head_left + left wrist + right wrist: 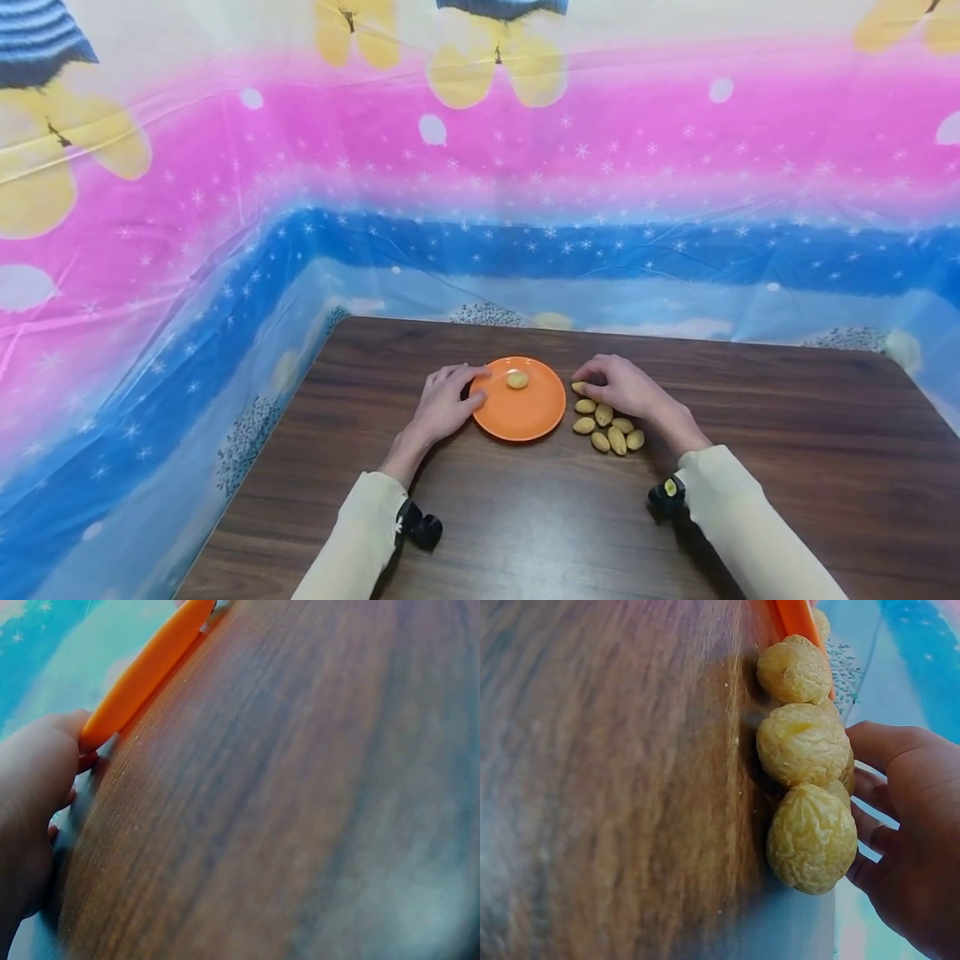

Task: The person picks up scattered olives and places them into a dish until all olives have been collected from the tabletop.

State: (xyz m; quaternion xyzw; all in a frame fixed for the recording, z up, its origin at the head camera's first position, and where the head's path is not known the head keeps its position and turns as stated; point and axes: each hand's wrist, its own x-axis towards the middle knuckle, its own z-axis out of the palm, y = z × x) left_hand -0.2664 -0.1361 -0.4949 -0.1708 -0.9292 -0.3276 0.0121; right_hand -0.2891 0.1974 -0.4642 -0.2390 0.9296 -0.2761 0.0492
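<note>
One fruit (577, 387) is pinched by the right hand (624, 387); the plate (519, 417), near the tabletop's far edge (720, 347), is gripped by the left hand (444, 402).

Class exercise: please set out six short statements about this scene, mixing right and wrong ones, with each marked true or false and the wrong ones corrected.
1. The left hand touches the rim of the orange plate. True.
2. In the head view, the right hand is beside several wrinkled pieces on the table. True.
3. Three pieces lie on the plate. False: only one piece lies on it.
4. In the head view, the loose group of pieces lies left of the plate. False: it lies to the plate's right.
5. A black device is worn at each wrist. True.
6. The table is plain white. False: it is brown, with a wood grain.
</note>
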